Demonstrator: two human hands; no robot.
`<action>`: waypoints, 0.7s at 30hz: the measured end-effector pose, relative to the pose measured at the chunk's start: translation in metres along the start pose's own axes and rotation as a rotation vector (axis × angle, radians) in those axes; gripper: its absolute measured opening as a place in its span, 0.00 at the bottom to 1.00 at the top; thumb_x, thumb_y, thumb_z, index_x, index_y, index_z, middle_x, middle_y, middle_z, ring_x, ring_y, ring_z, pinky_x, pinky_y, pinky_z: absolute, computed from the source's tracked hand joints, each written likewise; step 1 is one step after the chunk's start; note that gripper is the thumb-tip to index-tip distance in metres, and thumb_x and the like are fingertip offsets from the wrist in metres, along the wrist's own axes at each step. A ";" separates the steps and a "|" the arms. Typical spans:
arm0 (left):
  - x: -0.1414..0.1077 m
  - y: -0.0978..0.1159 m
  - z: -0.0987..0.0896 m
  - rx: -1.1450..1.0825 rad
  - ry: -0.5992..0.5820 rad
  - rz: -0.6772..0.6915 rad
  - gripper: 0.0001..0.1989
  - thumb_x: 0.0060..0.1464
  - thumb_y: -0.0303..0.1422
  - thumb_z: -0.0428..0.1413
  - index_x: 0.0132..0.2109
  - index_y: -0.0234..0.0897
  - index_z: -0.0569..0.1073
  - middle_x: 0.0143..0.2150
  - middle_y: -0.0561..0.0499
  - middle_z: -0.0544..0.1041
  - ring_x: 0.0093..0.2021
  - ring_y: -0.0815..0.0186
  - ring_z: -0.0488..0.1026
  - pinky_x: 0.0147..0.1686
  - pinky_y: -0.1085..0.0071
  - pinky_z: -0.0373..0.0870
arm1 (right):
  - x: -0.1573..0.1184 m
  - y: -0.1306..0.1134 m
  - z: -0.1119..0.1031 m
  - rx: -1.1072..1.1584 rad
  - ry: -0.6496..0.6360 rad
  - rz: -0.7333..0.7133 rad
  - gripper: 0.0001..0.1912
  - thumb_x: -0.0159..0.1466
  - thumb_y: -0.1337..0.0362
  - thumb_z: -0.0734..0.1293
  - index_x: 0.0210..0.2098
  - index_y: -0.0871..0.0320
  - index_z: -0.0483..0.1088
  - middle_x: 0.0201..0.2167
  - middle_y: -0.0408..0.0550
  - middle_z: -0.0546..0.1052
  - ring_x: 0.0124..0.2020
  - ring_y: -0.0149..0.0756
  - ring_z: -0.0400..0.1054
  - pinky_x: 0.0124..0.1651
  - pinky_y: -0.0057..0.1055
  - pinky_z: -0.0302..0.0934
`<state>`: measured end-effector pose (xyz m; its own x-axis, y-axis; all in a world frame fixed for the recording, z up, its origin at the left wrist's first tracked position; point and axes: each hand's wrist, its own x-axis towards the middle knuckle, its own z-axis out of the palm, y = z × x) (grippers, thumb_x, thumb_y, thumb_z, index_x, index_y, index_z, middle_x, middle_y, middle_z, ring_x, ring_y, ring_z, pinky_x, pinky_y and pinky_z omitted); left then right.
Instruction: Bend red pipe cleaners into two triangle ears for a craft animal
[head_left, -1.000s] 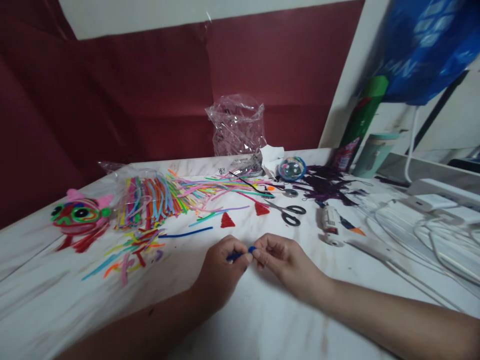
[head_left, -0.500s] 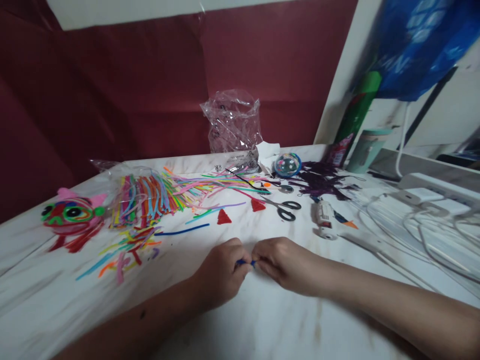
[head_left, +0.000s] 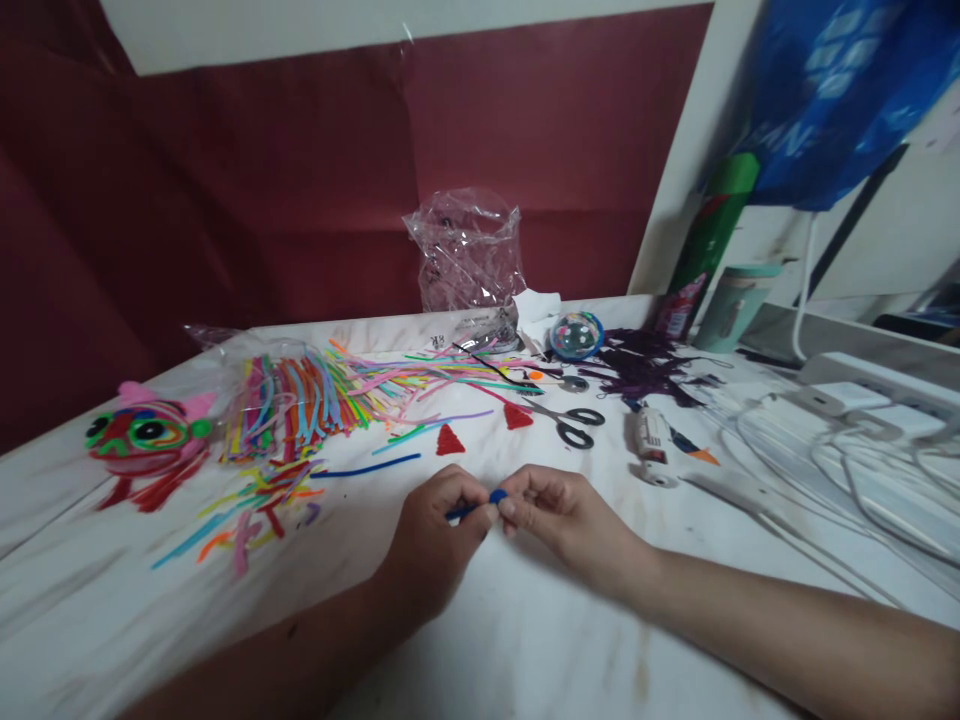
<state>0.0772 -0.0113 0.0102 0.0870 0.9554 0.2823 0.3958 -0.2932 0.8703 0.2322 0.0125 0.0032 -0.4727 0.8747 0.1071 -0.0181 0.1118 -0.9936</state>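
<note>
Between my two hands, over the front middle of the table, is a blue pipe cleaner [head_left: 498, 496] with a small round coil at its end. My left hand [head_left: 441, 535] pinches it; a straight length shows between thumb and fingers. The fingertips of my right hand [head_left: 559, 515] close on the coil from the other side. Beyond them lie two red fuzzy triangles [head_left: 450, 440] and black-handled scissors [head_left: 574, 425]. Another blue pipe cleaner [head_left: 375, 465] lies flat to the left of my hands.
At left stand a decorated pig-like figure [head_left: 150, 440], bundled pipe cleaners [head_left: 292, 400] and loose cut pieces [head_left: 262, 500]. A glue gun [head_left: 651, 445], white cables [head_left: 795, 460], purple strips [head_left: 637, 365] and a green cup [head_left: 739, 310] are at right. A clear plastic bag [head_left: 469, 260] stands behind.
My hands have turned and their fingers have loosened from fists to a fingertip pinch. The round blue coil now shows between them, where only a short blue bit showed before.
</note>
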 end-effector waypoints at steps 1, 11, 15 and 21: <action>0.000 0.000 0.001 0.018 -0.004 -0.014 0.07 0.44 0.28 0.53 0.21 0.35 0.65 0.22 0.56 0.63 0.25 0.71 0.61 0.26 0.74 0.58 | -0.001 0.002 0.000 -0.024 0.008 -0.012 0.19 0.54 0.49 0.66 0.27 0.61 0.66 0.20 0.41 0.67 0.23 0.28 0.58 0.28 0.26 0.52; 0.004 -0.009 -0.001 0.217 -0.059 0.072 0.05 0.46 0.26 0.51 0.25 0.36 0.66 0.25 0.55 0.64 0.27 0.69 0.63 0.29 0.73 0.58 | 0.001 -0.001 -0.011 -0.544 -0.022 -0.172 0.08 0.60 0.65 0.60 0.27 0.60 0.66 0.21 0.41 0.66 0.24 0.28 0.57 0.27 0.24 0.52; 0.000 -0.012 0.000 0.313 -0.096 0.223 0.06 0.48 0.23 0.49 0.26 0.36 0.64 0.27 0.54 0.64 0.29 0.68 0.63 0.29 0.73 0.59 | 0.000 -0.006 -0.015 -0.722 -0.103 -0.279 0.07 0.59 0.71 0.59 0.28 0.61 0.68 0.23 0.44 0.70 0.25 0.28 0.60 0.28 0.23 0.54; -0.005 -0.011 0.000 0.380 -0.194 0.271 0.06 0.47 0.22 0.49 0.27 0.36 0.64 0.27 0.53 0.63 0.27 0.69 0.62 0.28 0.73 0.57 | -0.003 -0.006 -0.018 -0.800 -0.235 -0.310 0.08 0.58 0.72 0.58 0.29 0.62 0.69 0.25 0.47 0.71 0.26 0.31 0.62 0.31 0.26 0.55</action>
<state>0.0726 -0.0126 -0.0010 0.3870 0.8464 0.3658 0.6373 -0.5322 0.5573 0.2497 0.0179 0.0095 -0.7192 0.6407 0.2687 0.4042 0.7004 -0.5883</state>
